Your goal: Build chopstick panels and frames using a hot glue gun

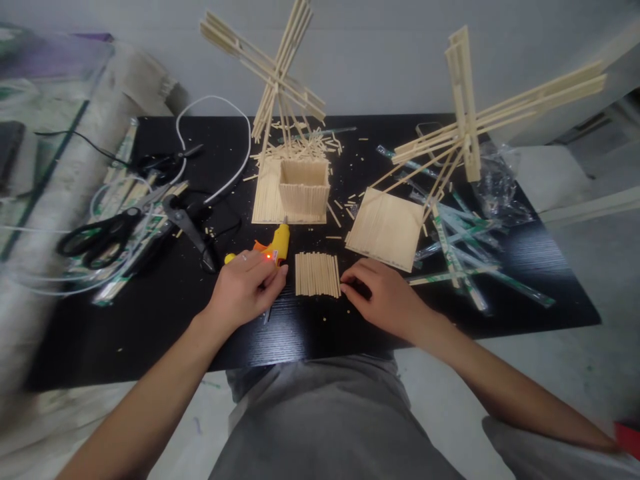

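My left hand (pixel 246 288) is closed around the handle of a yellow and orange glue gun (pixel 274 247), whose nozzle points away toward a small open box of wooden sticks (pixel 303 185) on a stick base. My right hand (pixel 379 295) rests with curled fingers against the right edge of a flat row of short sticks (pixel 317 274) lying on the black table (pixel 150 313). Whether the fingers pinch a stick I cannot make out. A flat square panel of sticks (pixel 385 228) lies just beyond my right hand.
Two windmill-like stick frames (pixel 280 67) (pixel 467 113) stand at the back. Black scissors (pixel 103 233), pliers (pixel 187 223) and a white cable (pixel 235 167) lie at the left. Plastic chopstick wrappers (pixel 465 257) are piled at the right. Loose stick bits litter the tabletop.
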Demonstrator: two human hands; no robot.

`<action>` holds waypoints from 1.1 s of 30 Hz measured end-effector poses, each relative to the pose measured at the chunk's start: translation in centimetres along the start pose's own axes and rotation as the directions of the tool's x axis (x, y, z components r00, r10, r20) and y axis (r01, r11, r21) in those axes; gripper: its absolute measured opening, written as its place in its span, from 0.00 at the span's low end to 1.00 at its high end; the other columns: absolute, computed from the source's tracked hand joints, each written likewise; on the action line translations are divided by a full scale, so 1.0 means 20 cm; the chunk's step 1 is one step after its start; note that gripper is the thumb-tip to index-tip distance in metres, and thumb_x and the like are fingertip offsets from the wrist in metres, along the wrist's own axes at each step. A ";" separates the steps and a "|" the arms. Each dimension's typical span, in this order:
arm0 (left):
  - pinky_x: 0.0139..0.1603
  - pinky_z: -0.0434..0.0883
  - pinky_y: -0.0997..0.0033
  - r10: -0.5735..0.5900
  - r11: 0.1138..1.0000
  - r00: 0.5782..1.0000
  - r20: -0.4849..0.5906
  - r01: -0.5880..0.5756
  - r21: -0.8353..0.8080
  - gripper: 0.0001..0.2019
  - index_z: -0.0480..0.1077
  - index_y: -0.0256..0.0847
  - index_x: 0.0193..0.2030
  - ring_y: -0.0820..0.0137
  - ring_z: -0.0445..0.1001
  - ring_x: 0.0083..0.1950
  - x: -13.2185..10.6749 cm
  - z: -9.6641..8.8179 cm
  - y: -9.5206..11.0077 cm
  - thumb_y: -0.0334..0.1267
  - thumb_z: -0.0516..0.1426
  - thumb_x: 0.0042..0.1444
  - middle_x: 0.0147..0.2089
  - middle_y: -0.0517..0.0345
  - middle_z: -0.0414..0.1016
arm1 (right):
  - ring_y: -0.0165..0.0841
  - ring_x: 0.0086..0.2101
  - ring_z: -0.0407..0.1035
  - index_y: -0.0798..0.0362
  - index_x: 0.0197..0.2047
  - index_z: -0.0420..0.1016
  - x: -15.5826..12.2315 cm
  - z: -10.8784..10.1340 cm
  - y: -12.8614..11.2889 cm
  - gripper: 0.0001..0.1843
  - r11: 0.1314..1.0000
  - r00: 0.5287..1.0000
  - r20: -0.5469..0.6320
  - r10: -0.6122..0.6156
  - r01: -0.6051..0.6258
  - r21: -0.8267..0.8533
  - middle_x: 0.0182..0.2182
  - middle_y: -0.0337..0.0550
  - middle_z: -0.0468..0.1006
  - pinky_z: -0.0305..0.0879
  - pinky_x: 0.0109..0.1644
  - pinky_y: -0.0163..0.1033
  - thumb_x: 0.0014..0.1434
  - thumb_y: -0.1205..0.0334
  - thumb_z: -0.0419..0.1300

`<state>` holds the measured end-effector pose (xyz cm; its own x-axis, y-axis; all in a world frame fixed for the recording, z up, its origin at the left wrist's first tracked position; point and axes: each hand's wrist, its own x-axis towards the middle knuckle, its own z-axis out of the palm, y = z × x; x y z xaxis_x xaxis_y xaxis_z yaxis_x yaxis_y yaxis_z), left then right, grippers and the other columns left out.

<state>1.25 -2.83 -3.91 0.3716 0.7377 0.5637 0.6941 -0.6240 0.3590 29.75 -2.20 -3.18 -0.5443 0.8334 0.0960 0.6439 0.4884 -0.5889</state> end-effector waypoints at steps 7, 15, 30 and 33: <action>0.32 0.61 0.68 -0.001 1.000 1.000 0.008 0.001 0.000 0.20 0.58 0.42 0.24 0.74 0.61 0.26 0.00 0.01 0.00 0.31 0.60 0.67 0.23 0.66 0.60 | 0.39 0.43 0.77 0.51 0.45 0.75 0.03 -0.01 0.02 0.06 0.997 0.997 -0.041 -0.060 0.062 0.055 0.41 0.45 0.82 0.74 0.48 0.46 0.68 0.69 0.59; 0.32 0.61 0.68 -0.006 1.000 1.000 0.012 0.006 0.006 0.20 0.58 0.42 0.24 0.74 0.61 0.26 -0.01 0.01 -0.01 0.31 0.60 0.67 0.23 0.66 0.60 | 0.37 0.40 0.76 0.51 0.47 0.75 0.05 -0.02 0.05 0.10 0.995 0.996 -0.001 -0.092 0.092 0.028 0.42 0.44 0.82 0.75 0.46 0.44 0.65 0.73 0.62; 0.68 0.72 0.49 0.213 0.977 0.940 0.268 -0.211 -0.036 0.13 0.76 0.38 0.55 0.57 0.78 0.61 0.00 0.04 0.07 0.37 0.63 0.66 0.59 0.47 0.81 | 0.44 0.47 0.74 0.56 0.53 0.79 0.00 0.02 0.03 0.13 0.962 0.965 -0.015 -0.262 0.260 -0.079 0.46 0.52 0.79 0.78 0.53 0.54 0.67 0.62 0.67; 0.71 0.71 0.50 0.204 0.979 0.936 0.287 -0.203 -0.034 0.13 0.77 0.40 0.57 0.60 0.79 0.61 -0.01 0.05 0.06 0.38 0.62 0.68 0.59 0.50 0.81 | 0.43 0.45 0.74 0.57 0.53 0.80 0.00 0.02 0.03 0.12 0.955 0.957 -0.036 -0.288 0.284 -0.087 0.44 0.51 0.79 0.79 0.52 0.53 0.68 0.63 0.66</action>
<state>2.61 -3.46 -4.34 0.6667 0.6369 0.3872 0.5828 -0.7693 0.2620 30.01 -2.01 -3.87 -0.6871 0.6662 0.2899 0.5071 0.7255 -0.4653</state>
